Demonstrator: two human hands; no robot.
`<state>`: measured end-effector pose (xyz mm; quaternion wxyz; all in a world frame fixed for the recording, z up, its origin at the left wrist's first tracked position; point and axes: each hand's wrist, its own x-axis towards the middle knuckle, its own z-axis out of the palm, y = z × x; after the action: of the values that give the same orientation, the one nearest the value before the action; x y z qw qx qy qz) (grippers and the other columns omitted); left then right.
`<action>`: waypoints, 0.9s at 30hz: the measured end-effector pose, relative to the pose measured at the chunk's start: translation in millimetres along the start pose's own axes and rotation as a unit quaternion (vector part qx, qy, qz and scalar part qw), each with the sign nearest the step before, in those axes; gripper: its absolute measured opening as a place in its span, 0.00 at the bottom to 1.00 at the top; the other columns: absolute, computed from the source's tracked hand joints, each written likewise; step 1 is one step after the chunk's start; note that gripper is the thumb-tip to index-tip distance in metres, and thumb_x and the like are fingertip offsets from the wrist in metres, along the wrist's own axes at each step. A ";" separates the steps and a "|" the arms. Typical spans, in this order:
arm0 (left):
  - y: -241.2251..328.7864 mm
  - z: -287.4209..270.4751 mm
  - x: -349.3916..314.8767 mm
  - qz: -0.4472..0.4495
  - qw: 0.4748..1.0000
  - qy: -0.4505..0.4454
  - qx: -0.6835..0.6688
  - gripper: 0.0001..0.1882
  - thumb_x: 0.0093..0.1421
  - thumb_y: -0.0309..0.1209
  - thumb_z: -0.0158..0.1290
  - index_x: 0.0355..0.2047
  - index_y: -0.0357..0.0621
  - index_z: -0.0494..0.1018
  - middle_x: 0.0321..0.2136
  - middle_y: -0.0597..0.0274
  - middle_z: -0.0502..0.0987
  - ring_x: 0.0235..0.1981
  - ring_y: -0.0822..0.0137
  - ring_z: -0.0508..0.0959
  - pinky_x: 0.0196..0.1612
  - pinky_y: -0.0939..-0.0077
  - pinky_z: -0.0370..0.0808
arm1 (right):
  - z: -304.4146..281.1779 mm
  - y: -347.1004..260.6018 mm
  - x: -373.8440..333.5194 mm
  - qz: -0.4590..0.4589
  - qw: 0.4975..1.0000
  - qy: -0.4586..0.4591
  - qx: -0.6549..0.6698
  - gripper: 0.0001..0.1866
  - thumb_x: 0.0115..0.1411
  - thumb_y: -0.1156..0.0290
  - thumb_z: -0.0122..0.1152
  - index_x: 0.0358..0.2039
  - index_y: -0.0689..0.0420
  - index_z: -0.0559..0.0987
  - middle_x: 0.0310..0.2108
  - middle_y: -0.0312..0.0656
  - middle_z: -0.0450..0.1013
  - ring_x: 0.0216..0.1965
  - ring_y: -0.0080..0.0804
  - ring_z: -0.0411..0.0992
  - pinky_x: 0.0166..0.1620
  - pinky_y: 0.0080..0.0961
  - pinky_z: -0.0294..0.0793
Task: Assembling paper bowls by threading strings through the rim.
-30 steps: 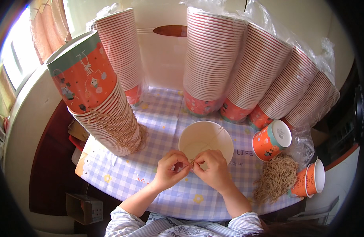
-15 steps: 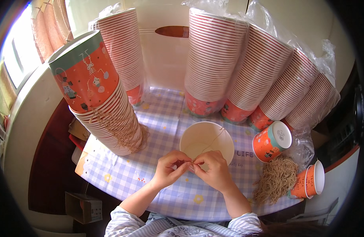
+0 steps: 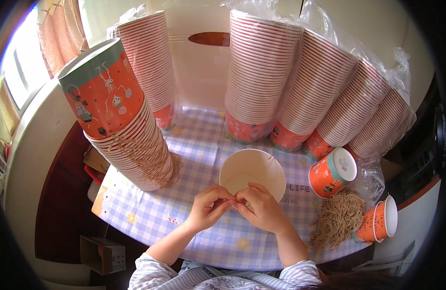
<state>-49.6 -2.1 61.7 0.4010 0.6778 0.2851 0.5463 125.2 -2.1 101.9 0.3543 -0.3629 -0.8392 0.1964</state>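
My left hand [image 3: 206, 208] and my right hand [image 3: 260, 207] meet fingertip to fingertip at the near rim of an open white-lined paper bucket [image 3: 254, 163]. Both are closed in a pinch on a thin tan string, mostly hidden by the fingers; a bit of string [image 3: 272, 157] shows at the bucket's far right rim. A tangled heap of tan string [image 3: 340, 218] lies to the right of my right hand. On the left leans a tall stack of nested paper buckets [image 3: 131, 145] with strings hanging over its side, topped by an upside-down orange-and-green bucket [image 3: 104, 89].
Plastic-wrapped bucket stacks [image 3: 261, 72] line the back, another wrapped stack [image 3: 148, 63] standing at the back left. At right are an upturned orange bucket [image 3: 324, 176] and two nested orange cups [image 3: 370, 224] on their side. A checked cloth [image 3: 194, 145] covers the table; a cardboard box [image 3: 102, 253] sits below.
The fingers of my right hand have shifted slightly, the index lifting a little. The string strand seen across the bucket earlier is now barely visible. Everything else stays put.
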 end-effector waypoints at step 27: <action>50.5 11.7 51.8 -0.053 0.979 -0.101 0.169 0.06 0.48 0.24 0.56 0.28 0.40 0.73 0.24 0.63 0.71 0.20 0.72 0.68 0.23 0.83 0.66 | -12.9 29.1 -7.7 0.237 0.921 -0.018 0.308 0.08 0.52 0.74 0.60 0.33 0.63 0.77 0.28 0.34 0.74 0.28 0.15 0.68 0.32 0.13 0.68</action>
<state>-28.4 11.9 130.4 0.3355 0.7715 0.3672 0.3967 152.1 12.2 90.0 0.3770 -0.4200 -0.6330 0.5299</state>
